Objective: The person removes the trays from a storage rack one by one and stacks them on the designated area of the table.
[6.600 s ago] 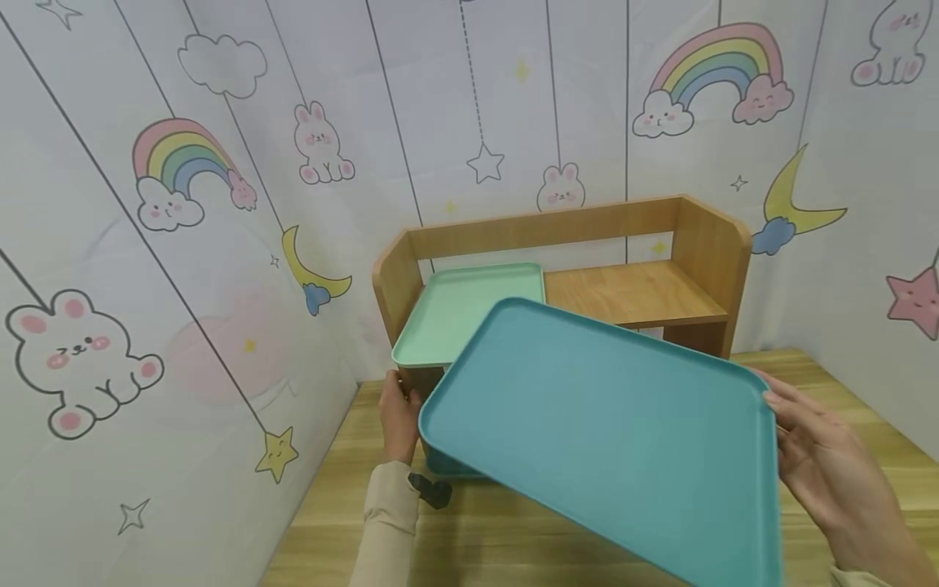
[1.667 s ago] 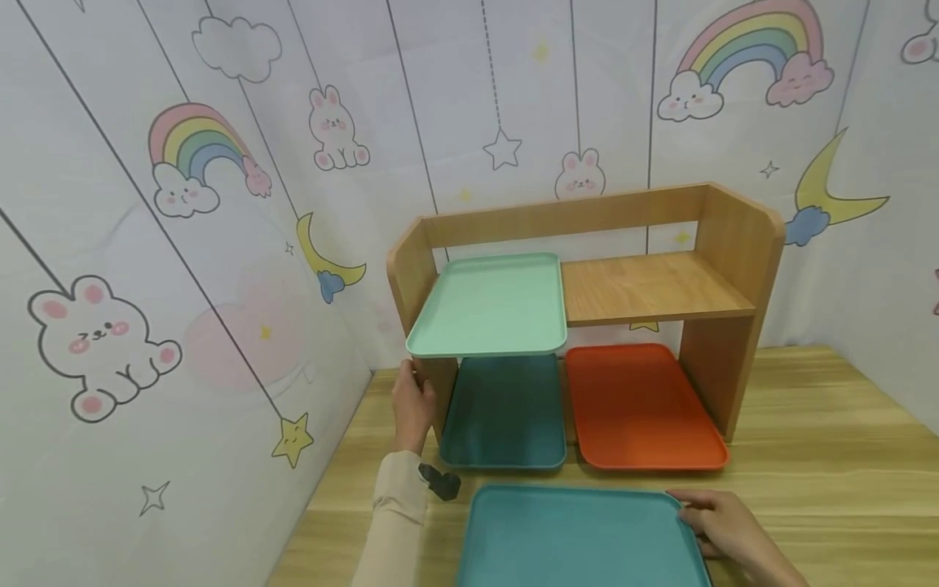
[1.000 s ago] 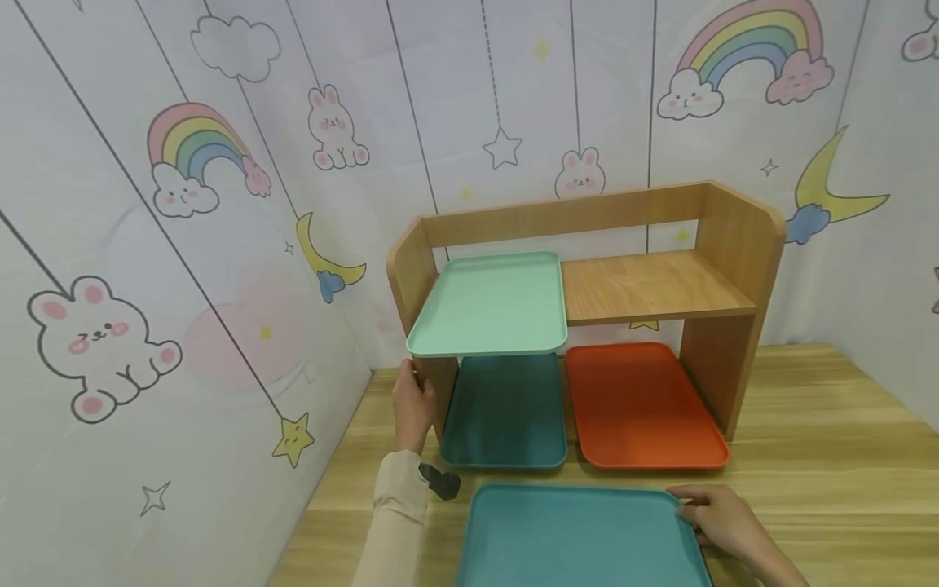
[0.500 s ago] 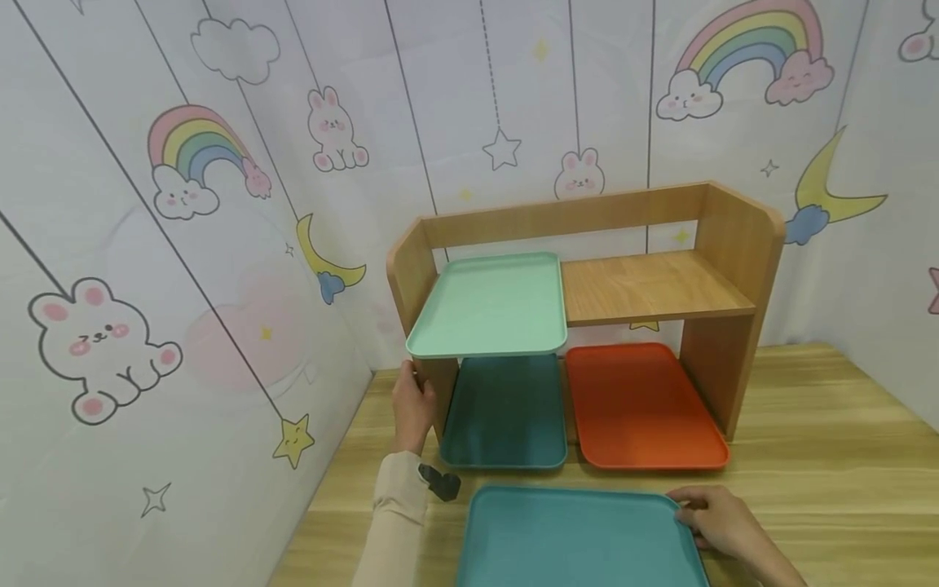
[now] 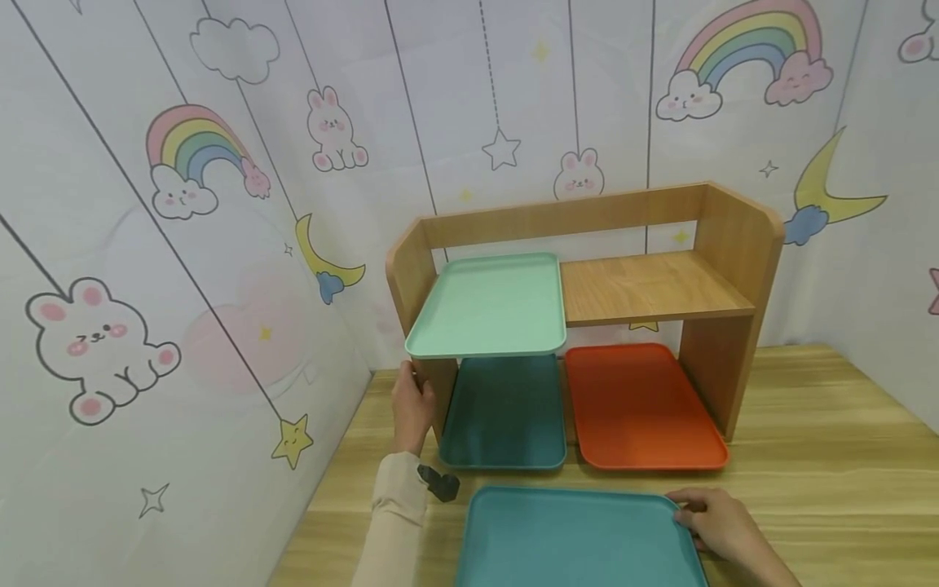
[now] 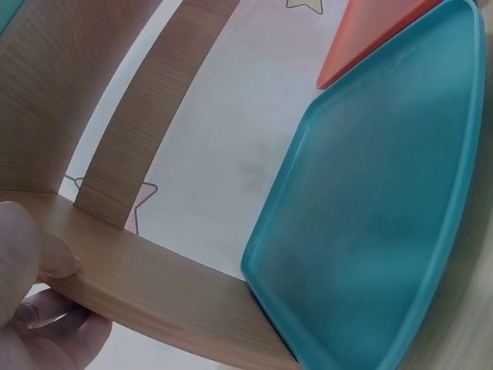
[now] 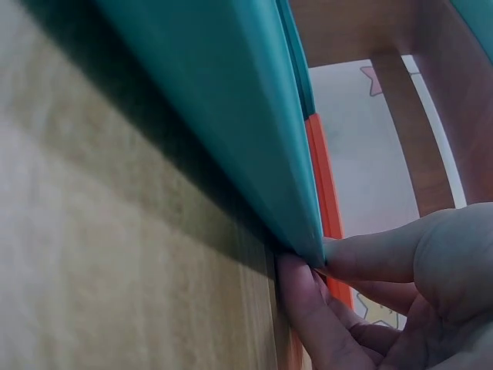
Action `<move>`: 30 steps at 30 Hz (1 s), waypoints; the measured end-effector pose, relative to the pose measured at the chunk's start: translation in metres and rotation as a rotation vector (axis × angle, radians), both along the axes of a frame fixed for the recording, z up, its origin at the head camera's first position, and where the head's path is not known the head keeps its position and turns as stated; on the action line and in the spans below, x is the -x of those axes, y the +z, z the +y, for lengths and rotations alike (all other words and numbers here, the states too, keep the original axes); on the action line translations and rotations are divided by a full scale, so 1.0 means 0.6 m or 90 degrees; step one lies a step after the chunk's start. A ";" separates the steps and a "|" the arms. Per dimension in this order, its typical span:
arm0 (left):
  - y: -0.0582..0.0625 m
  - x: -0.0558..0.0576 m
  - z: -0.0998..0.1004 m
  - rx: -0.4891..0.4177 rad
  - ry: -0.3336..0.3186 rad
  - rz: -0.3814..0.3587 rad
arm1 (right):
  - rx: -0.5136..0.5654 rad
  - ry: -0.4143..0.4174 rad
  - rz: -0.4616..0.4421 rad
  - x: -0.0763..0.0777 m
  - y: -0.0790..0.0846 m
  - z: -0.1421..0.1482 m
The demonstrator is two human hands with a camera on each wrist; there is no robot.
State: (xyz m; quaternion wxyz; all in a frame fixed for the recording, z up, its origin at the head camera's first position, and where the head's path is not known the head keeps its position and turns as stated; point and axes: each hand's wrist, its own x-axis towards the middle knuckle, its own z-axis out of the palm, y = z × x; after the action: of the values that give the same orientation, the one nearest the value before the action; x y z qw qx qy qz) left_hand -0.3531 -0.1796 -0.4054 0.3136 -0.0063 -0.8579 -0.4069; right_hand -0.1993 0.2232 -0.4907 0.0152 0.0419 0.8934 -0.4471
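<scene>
My left hand point(image 5: 413, 405) grips the left side panel of a wooden desktop shelf point(image 5: 557, 226); the left wrist view shows the thumb on its inner face and fingers curled round the outside. With my right hand point(image 5: 722, 522) I pinch the right far corner of a blue tray point(image 5: 579, 538) in front of the shelf. In the right wrist view, thumb and fingers meet at the rim of this blue tray point(image 7: 223, 100), with shadow beneath it. Its near part is cut off by the head view's lower edge.
A mint-green tray point(image 5: 491, 306) lies on the upper board's left half, its front overhanging. Below, a dark teal tray point(image 5: 506, 416) sits at left and an orange-red tray point(image 5: 645, 408) at right. Printed cloth walls point(image 5: 220, 326) enclose the wooden table point(image 5: 829, 440).
Over six seconds ago my right hand held the blue tray raised and tilted before the shelf; it has since come down low in front. Across the latest frames, nothing visibly moves.
</scene>
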 end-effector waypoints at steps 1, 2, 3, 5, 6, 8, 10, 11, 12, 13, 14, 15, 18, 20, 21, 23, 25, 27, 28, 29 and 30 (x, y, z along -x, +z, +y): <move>0.001 0.000 0.000 -0.001 0.000 0.000 | -0.001 0.000 0.001 0.000 0.000 0.000; 0.001 -0.001 0.000 0.000 0.001 0.000 | -0.001 -0.002 0.000 0.000 0.000 0.000; 0.001 -0.001 0.000 0.001 0.001 0.001 | -0.001 -0.001 -0.001 0.000 0.000 -0.001; 0.001 0.000 0.000 0.002 0.002 0.002 | -0.001 0.003 0.002 0.000 0.001 -0.001; 0.001 0.000 -0.001 0.001 0.003 0.002 | 0.002 0.001 0.000 0.000 0.001 -0.001; 0.000 0.000 -0.001 0.002 0.004 0.000 | 0.003 0.006 0.003 0.000 0.002 -0.002; 0.000 0.000 -0.002 0.002 0.004 -0.008 | 0.005 0.012 0.004 0.000 0.003 -0.002; -0.001 0.000 -0.002 0.001 0.005 -0.013 | 0.007 0.010 0.000 -0.001 0.004 -0.003; -0.001 0.000 -0.002 0.000 0.005 -0.017 | 0.008 0.007 -0.005 -0.002 0.005 -0.003; -0.001 0.000 -0.002 0.000 0.004 -0.018 | 0.008 0.011 -0.004 -0.002 0.006 -0.003; -0.001 0.000 -0.002 -0.002 0.004 -0.022 | 0.009 0.008 -0.008 -0.003 0.007 -0.004; -0.001 0.001 -0.002 -0.002 0.004 -0.022 | 0.012 0.009 -0.011 -0.004 0.009 -0.004; -0.001 0.001 -0.002 0.000 0.007 -0.019 | 0.018 0.009 -0.012 -0.005 0.011 -0.004; -0.001 0.000 -0.001 0.002 0.010 -0.018 | 0.016 0.010 -0.010 -0.005 0.013 -0.003; -0.001 0.001 -0.001 0.004 0.012 -0.016 | -0.001 0.015 0.001 -0.005 0.014 -0.002; 0.000 0.000 -0.001 0.004 0.013 -0.017 | -0.043 0.018 0.016 -0.004 0.018 0.001; 0.002 0.000 0.000 0.004 0.013 -0.017 | -0.082 0.022 0.040 -0.002 0.023 0.005; 0.002 0.000 0.000 0.003 0.011 -0.017 | -0.112 0.018 0.064 -0.001 0.031 0.007; 0.003 0.000 0.000 0.003 0.010 -0.017 | -0.105 0.015 0.067 -0.001 0.035 0.008; 0.003 -0.001 0.000 0.004 0.010 -0.016 | -0.093 0.013 0.068 -0.001 0.041 0.008; 0.003 -0.001 0.000 0.004 0.010 -0.015 | -0.075 0.010 0.069 -0.001 0.046 0.008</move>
State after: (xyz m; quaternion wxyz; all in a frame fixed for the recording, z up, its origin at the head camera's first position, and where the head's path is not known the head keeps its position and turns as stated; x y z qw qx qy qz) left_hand -0.3525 -0.1796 -0.4038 0.3068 0.0041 -0.8629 -0.4015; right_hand -0.1987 0.2280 -0.4631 -0.0318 0.0116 0.9179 -0.3954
